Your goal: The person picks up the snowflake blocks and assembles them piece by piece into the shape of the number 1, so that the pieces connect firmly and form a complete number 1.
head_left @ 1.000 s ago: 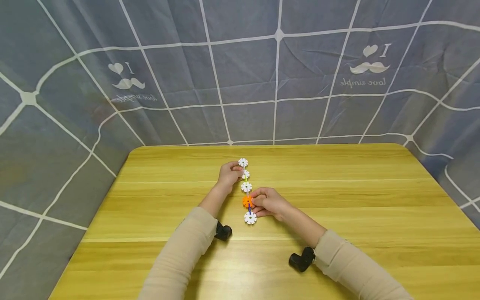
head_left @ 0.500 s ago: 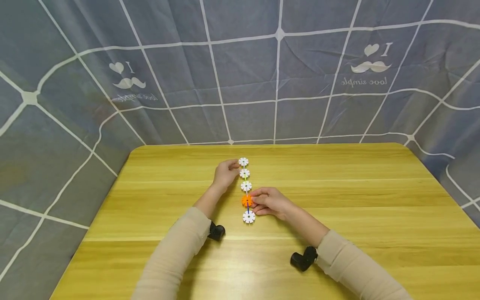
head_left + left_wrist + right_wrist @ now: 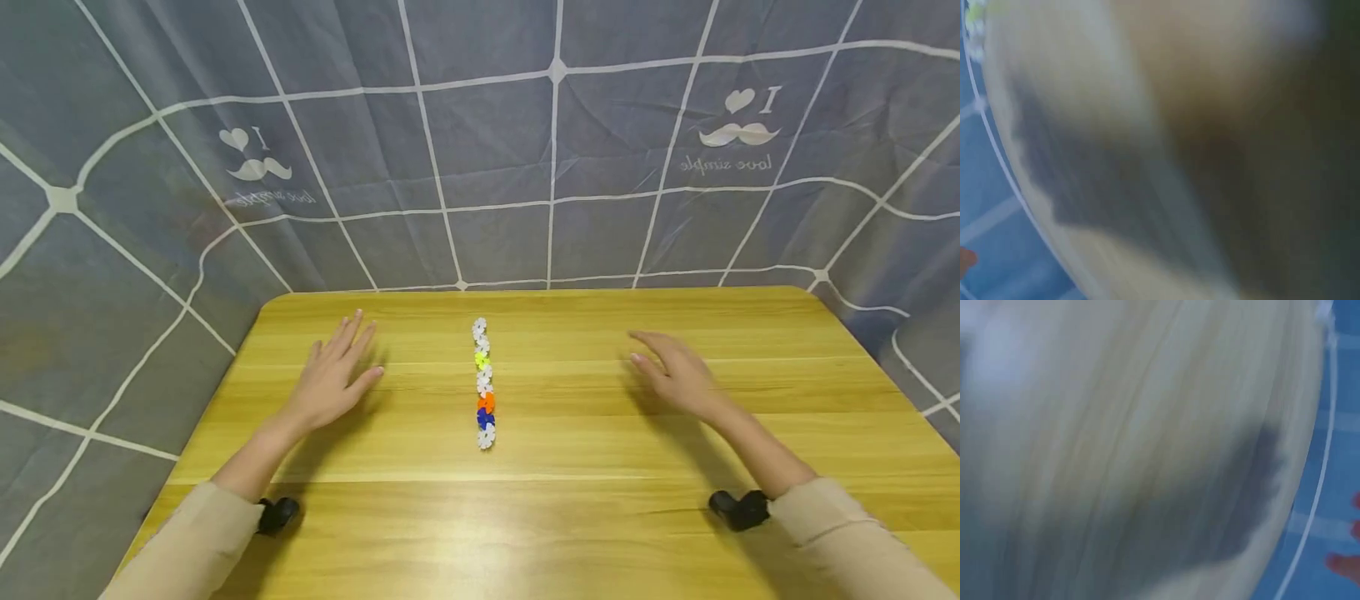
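In the head view, a chain of interlocking snowflake discs point(image 3: 484, 377) lies in a line on the table, running away from the person. Most discs are white; a yellow-green disc point(image 3: 482, 361) sits towards the far end, and an orange disc point(image 3: 486, 403) and a blue disc point(image 3: 486, 418) near the close end. To the left of the chain, the left hand point(image 3: 330, 383) hovers with fingers spread, holding nothing. Well to its right is the right hand point(image 3: 678, 377), fingers extended and free of any object. Both wrist views are blurred; a bit of the chain point(image 3: 975, 14) shows in the left one.
The wood-grain table point(image 3: 555, 517) reaches back to a grey curtain point(image 3: 495, 167) with white grid lines, which also stands along both sides. Black wrist-worn devices point(image 3: 738, 510) sit beneath both forearms, close over the tabletop.
Both hands have let go of the disc chain and drawn apart, left hand leftward, right hand rightward. The chain has rolled slightly, so discs formerly edge-on now show their faces.
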The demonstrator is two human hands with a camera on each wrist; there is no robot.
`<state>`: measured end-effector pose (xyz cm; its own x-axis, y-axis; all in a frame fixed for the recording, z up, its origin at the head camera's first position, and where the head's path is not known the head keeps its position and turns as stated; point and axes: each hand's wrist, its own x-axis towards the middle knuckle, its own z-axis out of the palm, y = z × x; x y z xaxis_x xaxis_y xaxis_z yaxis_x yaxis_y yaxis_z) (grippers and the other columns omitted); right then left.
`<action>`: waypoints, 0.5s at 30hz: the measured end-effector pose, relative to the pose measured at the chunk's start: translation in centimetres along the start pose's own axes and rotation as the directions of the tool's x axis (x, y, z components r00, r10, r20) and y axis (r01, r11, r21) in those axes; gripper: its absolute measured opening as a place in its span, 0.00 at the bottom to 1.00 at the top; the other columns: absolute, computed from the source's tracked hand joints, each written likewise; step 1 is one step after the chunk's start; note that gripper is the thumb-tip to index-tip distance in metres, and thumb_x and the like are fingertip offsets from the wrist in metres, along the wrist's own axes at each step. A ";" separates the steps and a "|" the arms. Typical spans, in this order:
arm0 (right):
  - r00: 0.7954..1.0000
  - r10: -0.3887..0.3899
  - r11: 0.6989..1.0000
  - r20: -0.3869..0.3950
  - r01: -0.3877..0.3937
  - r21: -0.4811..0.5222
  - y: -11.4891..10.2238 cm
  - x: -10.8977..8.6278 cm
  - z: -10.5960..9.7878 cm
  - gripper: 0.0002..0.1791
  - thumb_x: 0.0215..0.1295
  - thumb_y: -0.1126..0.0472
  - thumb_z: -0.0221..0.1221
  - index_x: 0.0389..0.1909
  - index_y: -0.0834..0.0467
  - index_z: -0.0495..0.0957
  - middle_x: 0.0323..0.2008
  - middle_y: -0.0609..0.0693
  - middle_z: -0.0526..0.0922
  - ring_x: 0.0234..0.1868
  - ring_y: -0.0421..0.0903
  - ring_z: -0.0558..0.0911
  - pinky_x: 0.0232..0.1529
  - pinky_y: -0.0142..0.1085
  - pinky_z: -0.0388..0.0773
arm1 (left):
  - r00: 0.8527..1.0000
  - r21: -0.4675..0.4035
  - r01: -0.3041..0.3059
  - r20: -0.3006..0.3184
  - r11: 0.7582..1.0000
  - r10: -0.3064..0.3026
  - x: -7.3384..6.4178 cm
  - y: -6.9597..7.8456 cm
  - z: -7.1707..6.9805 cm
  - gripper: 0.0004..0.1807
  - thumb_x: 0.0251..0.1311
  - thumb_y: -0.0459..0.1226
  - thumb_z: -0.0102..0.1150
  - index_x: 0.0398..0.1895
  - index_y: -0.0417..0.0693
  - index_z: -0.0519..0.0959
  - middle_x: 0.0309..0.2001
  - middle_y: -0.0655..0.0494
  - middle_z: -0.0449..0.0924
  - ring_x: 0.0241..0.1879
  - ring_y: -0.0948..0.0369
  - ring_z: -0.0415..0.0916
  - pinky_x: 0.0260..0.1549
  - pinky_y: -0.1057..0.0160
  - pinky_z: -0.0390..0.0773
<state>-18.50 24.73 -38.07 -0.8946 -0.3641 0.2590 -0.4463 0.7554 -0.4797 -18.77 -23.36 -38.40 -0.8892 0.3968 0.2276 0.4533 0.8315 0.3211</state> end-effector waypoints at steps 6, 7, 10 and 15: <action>0.997 0.074 0.919 -0.009 -0.072 -0.388 4.2 -4.3 -5.7 0.35 0.72 0.45 0.41 0.74 0.49 0.40 0.72 0.59 0.42 0.71 0.59 0.34 0.55 0.74 0.37 | 0.999 0.159 -0.023 -0.036 0.987 0.029 -5.5 -2.8 -3.8 0.42 0.67 0.56 0.40 0.74 0.49 0.36 0.73 0.52 0.26 0.71 0.53 0.24 0.60 0.32 0.28; 0.995 0.102 0.912 -0.005 -0.096 -0.398 4.5 -4.8 -6.3 0.36 0.72 0.44 0.40 0.74 0.47 0.37 0.73 0.56 0.37 0.71 0.56 0.30 0.55 0.74 0.33 | 0.999 0.186 -0.029 -0.038 0.982 0.037 -6.1 -3.1 -4.1 0.42 0.67 0.56 0.41 0.74 0.48 0.37 0.73 0.53 0.26 0.71 0.54 0.24 0.60 0.32 0.28; 0.987 0.158 0.898 0.009 -0.140 -0.417 5.0 -5.6 -7.4 0.37 0.72 0.44 0.40 0.73 0.45 0.32 0.73 0.52 0.30 0.70 0.52 0.24 0.55 0.73 0.27 | 0.998 0.240 -0.043 -0.027 0.970 0.051 -7.6 -3.6 -4.7 0.44 0.65 0.55 0.46 0.74 0.47 0.39 0.74 0.54 0.26 0.71 0.56 0.23 0.62 0.34 0.27; 0.974 0.225 0.892 0.028 -0.195 -0.408 4.7 -5.7 -8.1 0.39 0.71 0.42 0.41 0.73 0.46 0.30 0.72 0.54 0.29 0.69 0.54 0.23 0.52 0.75 0.30 | 0.996 0.277 -0.073 -0.020 0.958 0.081 -8.3 -4.0 -4.7 0.44 0.64 0.57 0.47 0.74 0.48 0.40 0.74 0.55 0.28 0.72 0.54 0.28 0.63 0.36 0.29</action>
<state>-15.35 34.76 -35.02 -0.9724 -0.1997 0.1202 -0.2154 0.9670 -0.1357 -12.86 -31.79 -37.27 -0.8480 0.4552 0.2716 0.4817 0.8756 0.0366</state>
